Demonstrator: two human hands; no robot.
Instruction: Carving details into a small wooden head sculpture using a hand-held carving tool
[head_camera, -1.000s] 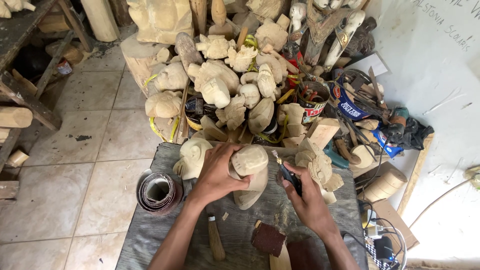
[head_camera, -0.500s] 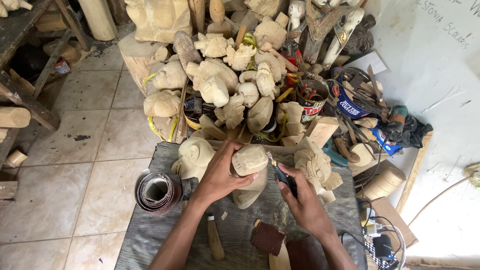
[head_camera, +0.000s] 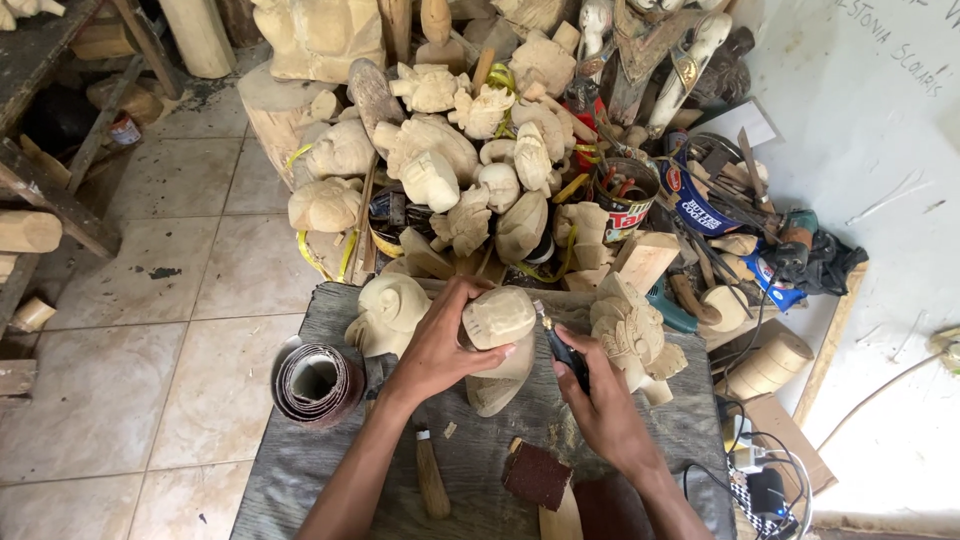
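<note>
Pale wooden carving gripped by left hand, steadied on table; dark-handled tool pinched by right hand, tip held against carving for cutting.

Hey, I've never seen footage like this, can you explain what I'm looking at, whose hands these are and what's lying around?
The camera sits on a person's head and looks down at their own two bare hands. The left hand grips a pale carved wooden piece on a grey mat. The right hand holds a dark-handled carving tool against it. On the mat lie a sandpaper roll, a wooden-handled tool and a brown sanding block. Behind is a pile of unfinished carvings.
</note>
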